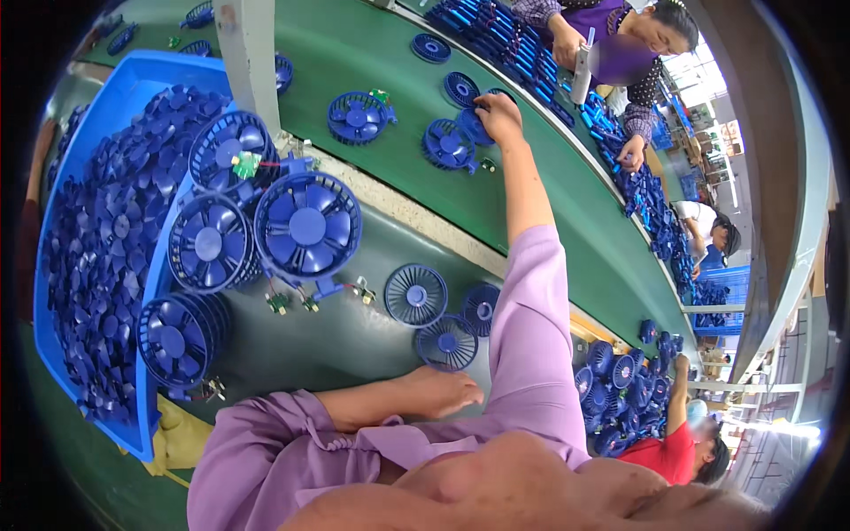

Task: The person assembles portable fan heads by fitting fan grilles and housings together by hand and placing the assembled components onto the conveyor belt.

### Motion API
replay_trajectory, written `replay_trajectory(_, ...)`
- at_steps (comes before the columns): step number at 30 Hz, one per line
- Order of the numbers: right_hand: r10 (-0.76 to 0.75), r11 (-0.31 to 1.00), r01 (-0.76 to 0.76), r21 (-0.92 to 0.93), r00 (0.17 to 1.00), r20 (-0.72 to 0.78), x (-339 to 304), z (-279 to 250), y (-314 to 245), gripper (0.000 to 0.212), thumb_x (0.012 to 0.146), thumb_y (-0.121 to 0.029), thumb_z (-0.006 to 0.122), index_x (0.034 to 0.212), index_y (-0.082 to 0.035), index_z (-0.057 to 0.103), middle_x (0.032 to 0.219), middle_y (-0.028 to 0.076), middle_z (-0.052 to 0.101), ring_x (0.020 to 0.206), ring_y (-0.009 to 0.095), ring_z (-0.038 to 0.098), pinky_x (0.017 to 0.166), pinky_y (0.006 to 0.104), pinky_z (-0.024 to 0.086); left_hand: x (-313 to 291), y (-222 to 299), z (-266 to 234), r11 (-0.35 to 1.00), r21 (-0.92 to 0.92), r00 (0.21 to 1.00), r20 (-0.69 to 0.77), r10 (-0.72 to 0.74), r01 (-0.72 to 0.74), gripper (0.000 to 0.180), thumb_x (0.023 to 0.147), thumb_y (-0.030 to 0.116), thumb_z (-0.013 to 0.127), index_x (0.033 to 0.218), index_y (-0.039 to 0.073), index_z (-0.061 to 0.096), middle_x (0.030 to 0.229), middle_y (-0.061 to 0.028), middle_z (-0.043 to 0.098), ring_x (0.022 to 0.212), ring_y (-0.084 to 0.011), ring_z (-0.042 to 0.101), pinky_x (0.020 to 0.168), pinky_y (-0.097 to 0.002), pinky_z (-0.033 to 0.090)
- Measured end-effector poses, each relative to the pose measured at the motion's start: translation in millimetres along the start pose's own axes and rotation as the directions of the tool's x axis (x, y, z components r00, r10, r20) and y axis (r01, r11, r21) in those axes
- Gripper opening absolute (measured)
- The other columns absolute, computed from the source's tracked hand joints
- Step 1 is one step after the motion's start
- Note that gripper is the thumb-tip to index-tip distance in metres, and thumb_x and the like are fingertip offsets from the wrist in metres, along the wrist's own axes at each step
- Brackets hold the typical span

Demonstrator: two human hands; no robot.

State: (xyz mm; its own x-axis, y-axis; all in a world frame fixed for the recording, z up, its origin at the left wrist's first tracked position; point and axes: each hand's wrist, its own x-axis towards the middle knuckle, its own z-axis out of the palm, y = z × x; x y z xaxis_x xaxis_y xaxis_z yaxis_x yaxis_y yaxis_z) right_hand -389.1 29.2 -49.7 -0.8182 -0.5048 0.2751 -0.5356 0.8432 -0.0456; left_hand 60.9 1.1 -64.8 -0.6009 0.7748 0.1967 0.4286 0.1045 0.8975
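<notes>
Stretched far out over the green belt, my right hand (pixel 500 117) has its fingers bent at the rim of a dark blue round fan grille, mostly hidden by the hand. Beside it lie another grille (pixel 460 89) and a blue fan housing with blades (pixel 449 144). My left hand (pixel 436 393) rests low over the near worktop, fingers loosely extended and apparently holding nothing. Just beyond it are loose round grilles, one (pixel 447 342) closest to the hand and another (pixel 415 296) farther off. Stacked fan housings (pixel 307 227) with blades and small green circuit boards stand to the left.
A blue bin (pixel 150 358) full of fan blades stands at left, near a pale upright post (pixel 249 66). A speckled ledge (pixel 398 211) separates worktop and belt (pixel 567 239). Co-workers sit across and to the right, one holding a white device (pixel 582 75). Piled fans (pixel 611 389) lie right.
</notes>
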Motion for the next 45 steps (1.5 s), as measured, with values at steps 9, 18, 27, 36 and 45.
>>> replay_trajectory(9,0.033,0.965,-0.062,0.257,0.993,0.113,-138.4,-67.1,29.3,0.023,0.077,-0.008,0.070,0.101,-0.007,0.071,0.074,0.007,0.066,0.066,0.014,0.061,0.067,0.0287,0.050,3.0,-4.7,7.5,0.995,0.076,0.990,-0.127,0.068,-0.058,0.015,0.087,0.014,0.057,0.099,0.010,0.064,0.092,-0.0120,0.066,0.092,-0.0320,0.063,0.078,-0.0428,0.050)
replay_trajectory(18,0.004,0.826,-0.364,0.429,0.767,0.642,-282.6,-166.4,-48.3,0.013,0.083,-0.005,0.067,0.096,-0.003,0.068,0.070,-0.001,0.062,0.062,0.005,0.056,0.055,0.0229,0.047,3.5,-12.9,19.2,0.995,0.077,0.977,-0.197,0.083,-0.069,0.014,0.086,0.014,0.056,0.098,0.010,0.062,0.090,-0.0099,0.066,0.091,-0.0307,0.063,0.075,-0.0429,0.050)
replay_trajectory(27,-0.069,0.845,-0.053,0.532,0.976,0.207,-67.0,-75.4,-33.3,0.028,0.085,-0.025,0.066,0.106,-0.006,0.067,0.081,0.008,0.068,0.064,0.014,0.063,0.059,0.0283,0.051,-2.8,-7.5,14.7,0.988,0.071,0.989,-0.036,0.142,-0.139,0.021,0.092,0.018,0.046,0.105,0.012,0.061,0.092,-0.0103,0.063,0.091,-0.0313,0.062,0.074,-0.0428,0.052)
replay_trajectory(36,0.072,0.996,-0.075,0.039,0.995,0.075,60.4,14.5,-46.7,0.048,0.075,-0.046,0.073,0.111,-0.017,0.061,0.117,0.014,0.060,0.113,0.033,0.053,0.093,0.0413,0.046,8.2,4.3,-3.2,0.928,0.326,0.971,0.207,0.117,-0.181,0.010,0.084,0.011,0.052,0.090,0.006,0.058,0.084,-0.0090,0.062,0.085,-0.0275,0.065,0.071,-0.0401,0.053)
replay_trajectory(45,0.198,0.807,-0.168,0.566,0.980,0.008,-52.5,-58.0,-1.7,0.026,0.077,-0.027,0.074,0.081,-0.003,0.064,0.072,0.009,0.068,0.068,0.023,0.066,0.064,0.0338,0.052,0.7,-2.5,8.6,0.991,0.054,0.992,0.023,0.122,-0.123,0.018,0.091,0.018,0.049,0.102,0.011,0.062,0.096,-0.0122,0.064,0.095,-0.0310,0.061,0.077,-0.0426,0.050)
